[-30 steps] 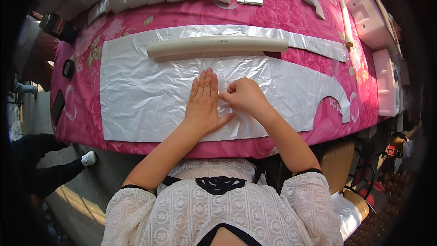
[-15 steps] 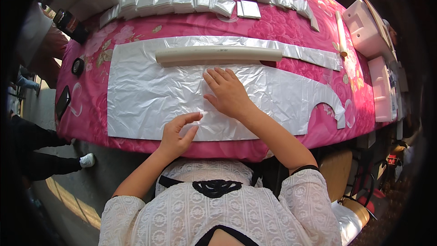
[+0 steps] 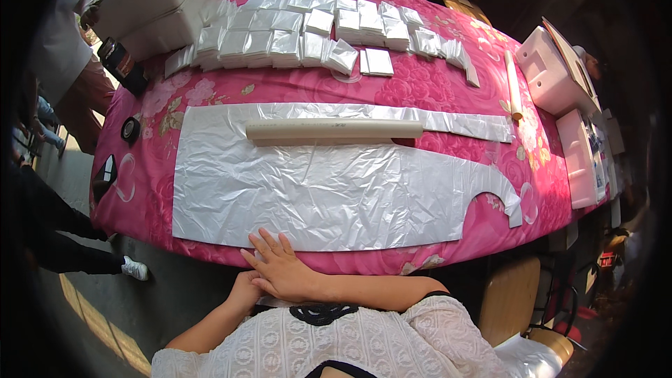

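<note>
A crinkled white plastic sheet (image 3: pixel 322 196) lies flat across the table, with a curved cut-out and narrow strips at its right end. A long pale tube (image 3: pixel 336 129) rests on its far part. My right hand (image 3: pixel 287 269) lies at the sheet's near edge, fingers stretched and spread, palm down. Partly beneath it is my left hand (image 3: pixel 243 294), close to my body at the table edge; its fingers are hidden by the right hand. Something whitish shows beside the two hands, too little of it to name.
Stacks of folded white plastic packets (image 3: pixel 266 42) line the far side of the pink flowered tablecloth (image 3: pixel 420 84). At the left are a dark jar (image 3: pixel 120 63), a black round lid (image 3: pixel 130 129) and a phone (image 3: pixel 105 171). White foam boxes (image 3: pixel 553 70) and a thin roll (image 3: pixel 513 84) stand right.
Both hands have drawn back from the middle of the sheet to its near edge. My right hand has come over the left. The view has shifted, showing more of the table's far side.
</note>
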A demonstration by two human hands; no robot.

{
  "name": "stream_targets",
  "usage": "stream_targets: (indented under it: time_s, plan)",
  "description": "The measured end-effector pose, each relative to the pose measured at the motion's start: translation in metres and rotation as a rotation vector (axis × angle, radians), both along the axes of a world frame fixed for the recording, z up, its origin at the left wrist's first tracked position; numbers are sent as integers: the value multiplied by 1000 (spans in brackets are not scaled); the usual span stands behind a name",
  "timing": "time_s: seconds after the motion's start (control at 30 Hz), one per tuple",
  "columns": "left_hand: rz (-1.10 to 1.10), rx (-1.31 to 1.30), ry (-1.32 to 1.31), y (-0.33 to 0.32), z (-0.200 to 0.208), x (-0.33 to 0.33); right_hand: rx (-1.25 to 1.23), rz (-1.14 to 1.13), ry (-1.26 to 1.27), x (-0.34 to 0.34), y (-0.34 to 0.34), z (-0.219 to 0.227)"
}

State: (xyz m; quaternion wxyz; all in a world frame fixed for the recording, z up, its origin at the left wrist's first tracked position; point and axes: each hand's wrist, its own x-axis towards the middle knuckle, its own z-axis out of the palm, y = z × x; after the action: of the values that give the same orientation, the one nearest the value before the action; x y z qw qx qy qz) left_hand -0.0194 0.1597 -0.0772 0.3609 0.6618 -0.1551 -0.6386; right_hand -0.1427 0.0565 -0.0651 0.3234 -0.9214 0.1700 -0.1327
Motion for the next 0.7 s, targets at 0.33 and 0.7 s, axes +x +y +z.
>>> stream_targets:
  time_s: [0.33, 0.7]
  plan:
    - [-566, -756, -1084, -86, 76, 5, 97, 74, -157, -63, -160, 62]
    - [-641, -896, -978, -146, 61, -3, 138, -1171, -201, -99, -429, -4]
